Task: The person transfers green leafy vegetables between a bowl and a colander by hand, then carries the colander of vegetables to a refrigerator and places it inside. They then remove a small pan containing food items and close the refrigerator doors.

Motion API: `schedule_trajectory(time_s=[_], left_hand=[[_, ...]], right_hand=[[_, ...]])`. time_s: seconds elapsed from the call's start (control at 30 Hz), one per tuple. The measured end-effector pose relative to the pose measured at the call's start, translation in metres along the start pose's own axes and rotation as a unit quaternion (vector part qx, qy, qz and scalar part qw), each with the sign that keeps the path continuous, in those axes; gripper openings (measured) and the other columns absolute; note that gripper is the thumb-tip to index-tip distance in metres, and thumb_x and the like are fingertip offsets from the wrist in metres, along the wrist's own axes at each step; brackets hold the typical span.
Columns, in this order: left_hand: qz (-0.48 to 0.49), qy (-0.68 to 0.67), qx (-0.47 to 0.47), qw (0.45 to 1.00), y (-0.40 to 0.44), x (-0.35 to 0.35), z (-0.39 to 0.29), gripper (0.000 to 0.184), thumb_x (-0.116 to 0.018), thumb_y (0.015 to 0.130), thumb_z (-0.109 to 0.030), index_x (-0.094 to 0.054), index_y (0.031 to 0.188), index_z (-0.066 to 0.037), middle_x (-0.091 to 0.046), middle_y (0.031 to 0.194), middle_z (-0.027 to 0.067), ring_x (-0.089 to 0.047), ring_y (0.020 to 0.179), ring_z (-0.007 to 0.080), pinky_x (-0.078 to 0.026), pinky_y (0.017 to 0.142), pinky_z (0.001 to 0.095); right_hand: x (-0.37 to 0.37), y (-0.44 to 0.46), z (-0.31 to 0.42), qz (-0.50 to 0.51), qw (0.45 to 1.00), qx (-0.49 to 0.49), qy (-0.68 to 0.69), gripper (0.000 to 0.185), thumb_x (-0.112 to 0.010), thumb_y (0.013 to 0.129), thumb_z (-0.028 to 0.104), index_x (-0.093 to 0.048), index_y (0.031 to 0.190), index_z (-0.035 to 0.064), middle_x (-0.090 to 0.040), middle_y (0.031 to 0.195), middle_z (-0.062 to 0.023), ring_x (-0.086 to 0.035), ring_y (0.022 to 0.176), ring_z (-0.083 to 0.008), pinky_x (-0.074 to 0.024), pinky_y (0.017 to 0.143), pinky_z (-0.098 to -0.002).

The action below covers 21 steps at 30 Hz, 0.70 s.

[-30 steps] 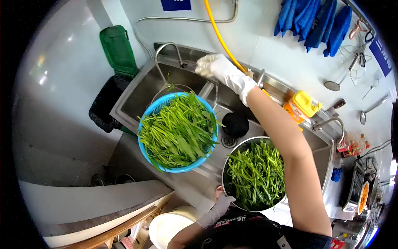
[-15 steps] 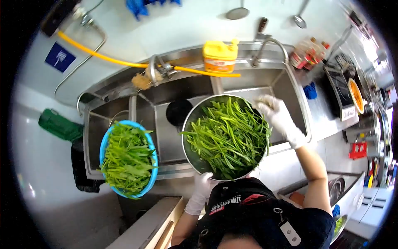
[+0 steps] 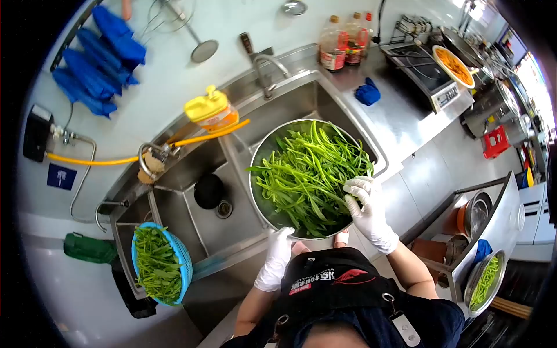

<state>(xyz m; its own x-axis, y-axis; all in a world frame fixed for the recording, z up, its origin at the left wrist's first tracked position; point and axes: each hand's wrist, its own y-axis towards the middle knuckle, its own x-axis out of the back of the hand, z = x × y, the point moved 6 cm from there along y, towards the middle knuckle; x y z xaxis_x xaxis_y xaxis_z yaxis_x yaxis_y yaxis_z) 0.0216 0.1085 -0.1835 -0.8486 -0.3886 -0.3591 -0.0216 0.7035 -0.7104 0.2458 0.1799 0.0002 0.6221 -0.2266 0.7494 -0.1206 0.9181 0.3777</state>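
Observation:
A round metal basin heaped with long green leafy vegetables is in front of my body, over the front edge of the right sink bowl. My left hand, in a white glove, grips its near rim with the thumb on top. At the near right rim is my gloved right hand, its fingers bent over the edge beside the greens. Part of the right-hand grip is hidden. A blue basket of similar greens rests at the left end of the sink.
The steel sink has several bowls, taps and a yellow hose. A yellow jug stands on its back ledge. Bottles, a blue cloth and a cooker are on the right counter. A low shelf stands at right.
My view has turned right, and the basin has shifted toward the sink's right end. My right hand has moved from the far right rim to the near right rim. My left hand keeps the near rim.

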Motion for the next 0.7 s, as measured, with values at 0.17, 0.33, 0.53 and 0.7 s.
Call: schedule_trajectory(time_s=[0.17,0.33,0.53,0.7], left_hand=[[0.022,0.006,0.003,1.0,0.0,-0.079,0.023,0.004,-0.059,0.071,0.0,-0.058,0.073,-0.003,-0.056,0.073,0.0018,-0.053,0.058,0.0113,-0.042,0.048,0.0235],[0.129,0.29,-0.18,0.931,-0.002,-0.172,0.033,0.005,-0.059,0.072,0.0,-0.058,0.067,0.0,-0.056,0.069,0.0057,-0.058,0.065,0.0168,-0.051,0.061,0.0311],[0.233,0.136,0.008,0.963,0.043,-0.259,0.071,0.028,-0.052,0.071,0.002,-0.058,0.098,0.006,-0.06,0.1,0.0154,-0.061,0.092,0.0304,-0.054,0.08,0.0472],[0.241,0.082,0.174,0.951,0.017,-0.384,0.054,0.005,-0.055,0.07,0.001,-0.059,0.068,0.001,-0.062,0.076,0.0103,-0.063,0.074,0.0221,-0.052,0.073,0.0353]], right_hand=[[0.09,-0.024,-0.075,-0.081,0.993,-0.078,-0.032,0.025,-0.066,0.074,0.001,-0.063,0.098,0.0061,-0.061,0.101,-0.0085,-0.054,0.101,-0.0286,-0.0409,0.09,-0.0386],[0.19,-0.055,-0.152,-0.167,0.955,-0.244,-0.022,0.024,-0.059,0.082,0.001,-0.06,0.106,0.0026,-0.058,0.108,-0.0114,-0.054,0.104,-0.0244,-0.0406,0.092,-0.0334],[0.267,-0.122,-0.244,-0.281,0.845,-0.437,0.124,0.022,-0.052,0.088,0.001,-0.057,0.109,-0.0017,-0.062,0.101,-0.0064,-0.056,0.098,-0.0127,-0.0414,0.091,-0.0256],[0.325,-0.104,-0.253,-0.306,0.867,-0.391,-0.037,0.019,-0.059,0.083,0.004,-0.062,0.102,0.0021,-0.063,0.099,-0.0123,-0.06,0.095,-0.0245,-0.0459,0.085,-0.0316]])
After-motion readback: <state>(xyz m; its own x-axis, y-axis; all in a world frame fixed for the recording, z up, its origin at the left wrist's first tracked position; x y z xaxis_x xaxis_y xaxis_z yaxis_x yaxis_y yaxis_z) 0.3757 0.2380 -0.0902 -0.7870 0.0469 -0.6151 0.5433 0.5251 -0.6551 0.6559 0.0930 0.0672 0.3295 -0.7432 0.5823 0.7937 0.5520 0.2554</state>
